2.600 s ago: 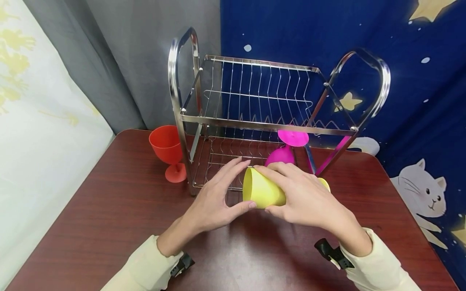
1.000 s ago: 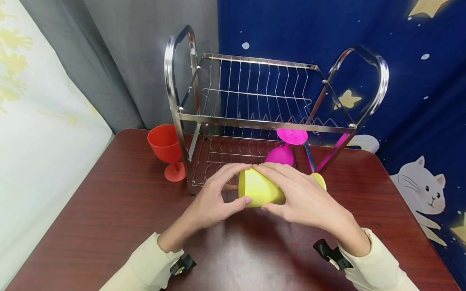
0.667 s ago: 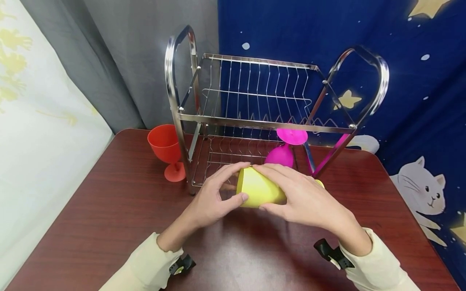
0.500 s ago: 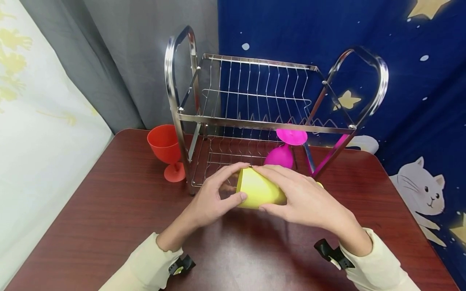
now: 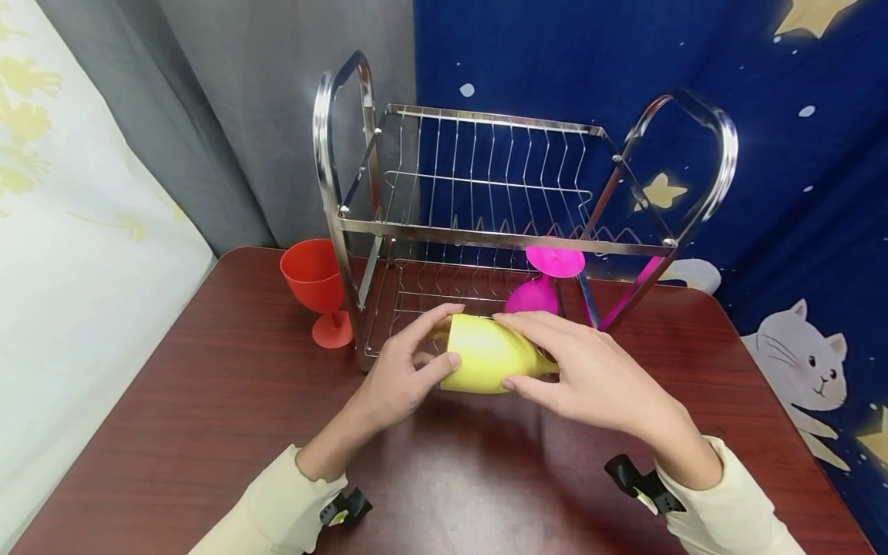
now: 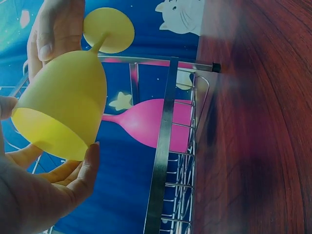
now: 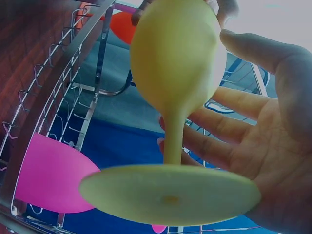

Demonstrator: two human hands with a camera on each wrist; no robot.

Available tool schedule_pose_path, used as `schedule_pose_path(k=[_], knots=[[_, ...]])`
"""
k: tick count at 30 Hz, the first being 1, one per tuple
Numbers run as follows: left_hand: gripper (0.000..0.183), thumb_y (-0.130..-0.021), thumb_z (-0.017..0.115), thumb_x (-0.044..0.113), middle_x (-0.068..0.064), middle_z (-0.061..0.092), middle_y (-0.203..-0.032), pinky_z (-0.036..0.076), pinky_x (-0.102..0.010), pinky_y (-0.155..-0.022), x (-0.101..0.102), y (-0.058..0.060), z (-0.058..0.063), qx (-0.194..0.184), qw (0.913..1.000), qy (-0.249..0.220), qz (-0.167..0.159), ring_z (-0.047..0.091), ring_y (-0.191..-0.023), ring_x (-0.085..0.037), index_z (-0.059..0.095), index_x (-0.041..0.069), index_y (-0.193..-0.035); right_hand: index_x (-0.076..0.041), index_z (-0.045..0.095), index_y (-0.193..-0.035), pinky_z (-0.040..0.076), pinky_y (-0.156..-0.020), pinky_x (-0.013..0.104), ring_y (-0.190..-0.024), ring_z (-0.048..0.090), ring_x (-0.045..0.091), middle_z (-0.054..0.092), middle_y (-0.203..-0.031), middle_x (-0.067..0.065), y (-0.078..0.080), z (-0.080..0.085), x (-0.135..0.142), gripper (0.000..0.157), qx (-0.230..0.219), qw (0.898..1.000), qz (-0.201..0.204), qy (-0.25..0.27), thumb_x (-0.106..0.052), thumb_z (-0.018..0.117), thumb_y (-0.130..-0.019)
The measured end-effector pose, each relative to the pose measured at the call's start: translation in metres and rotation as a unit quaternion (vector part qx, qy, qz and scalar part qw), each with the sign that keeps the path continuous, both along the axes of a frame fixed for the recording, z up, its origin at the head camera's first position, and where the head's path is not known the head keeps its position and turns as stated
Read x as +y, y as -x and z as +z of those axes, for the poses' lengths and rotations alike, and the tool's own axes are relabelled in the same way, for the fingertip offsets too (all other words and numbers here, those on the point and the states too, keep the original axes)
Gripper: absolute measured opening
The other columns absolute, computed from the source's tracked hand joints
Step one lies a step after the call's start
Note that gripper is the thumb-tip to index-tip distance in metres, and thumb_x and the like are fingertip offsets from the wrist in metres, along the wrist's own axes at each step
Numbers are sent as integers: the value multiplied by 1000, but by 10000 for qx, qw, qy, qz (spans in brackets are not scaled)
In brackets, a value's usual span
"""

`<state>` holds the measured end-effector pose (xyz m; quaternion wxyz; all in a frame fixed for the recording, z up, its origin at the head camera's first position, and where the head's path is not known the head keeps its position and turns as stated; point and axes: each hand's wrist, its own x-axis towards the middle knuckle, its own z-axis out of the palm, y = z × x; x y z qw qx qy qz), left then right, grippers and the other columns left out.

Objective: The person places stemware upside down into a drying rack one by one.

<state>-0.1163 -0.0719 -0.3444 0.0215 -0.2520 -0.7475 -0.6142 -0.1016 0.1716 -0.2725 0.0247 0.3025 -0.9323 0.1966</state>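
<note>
A yellow goblet (image 5: 486,354) is held sideways above the table, its mouth toward the left and its foot (image 7: 170,195) toward the right. My left hand (image 5: 398,378) grips it at the rim, thumb on the near side and fingers on the far side. My right hand (image 5: 590,370) is around the stem end of the bowl with fairly straight fingers; thumb and fingertips are at the bowl's sides. In the right wrist view its palm (image 7: 263,141) faces the stem. From the head, the right hand covers the goblet's foot.
Behind the hands stands a two-tier metal dish rack (image 5: 506,239). An upside-down magenta goblet (image 5: 534,297) is on its lower tier, at the right. An upright red goblet (image 5: 315,281) stands left of the rack on the wooden table (image 5: 208,432). Curtains (image 5: 499,54) hang behind.
The left fingers have closed onto the goblet's rim. The goblet has shifted slightly left, and the right hand has drawn back a little to the right, its fingers looser, uncovering part of the stem.
</note>
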Motion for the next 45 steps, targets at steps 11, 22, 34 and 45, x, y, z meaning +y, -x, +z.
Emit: schedule_pose_path(k=[11,22,34,45], knots=[[49,-93,55,16,-6,62,-118,56,-34,-77,-1,-1,0,-161,9995,285,-3,63,-96,-20,50,25,-140,-28,54,-137,56,-83,30,-107,58,8,59,-126,-11,5,2,11,56,-1181,9899,395,676,-40,73,-85],[42,-96,48,25,-1,59,-122,50,-39,-79,-1,-1,2,-334,9979,558,-59,53,-103,-22,53,28,-138,-19,57,-135,57,-82,31,-101,64,13,63,-119,-4,14,0,16,48,-2045,9637,1016,1386,-24,71,-89],[41,-99,44,25,-2,57,-124,50,-40,-81,-2,0,1,-423,9980,430,-161,52,-104,-24,53,26,-138,-17,59,-133,57,-83,34,-107,62,19,60,-128,0,20,-3,21,43,-2415,9430,1256,1913,-13,68,-91],[43,-97,41,19,-1,57,-128,50,-41,-84,-1,2,0,-458,9978,303,-365,52,-108,-24,55,23,-137,-9,66,-125,54,-89,32,-122,54,16,62,-129,-1,22,-6,24,34,-1961,9426,1379,2324,-6,65,-91]])
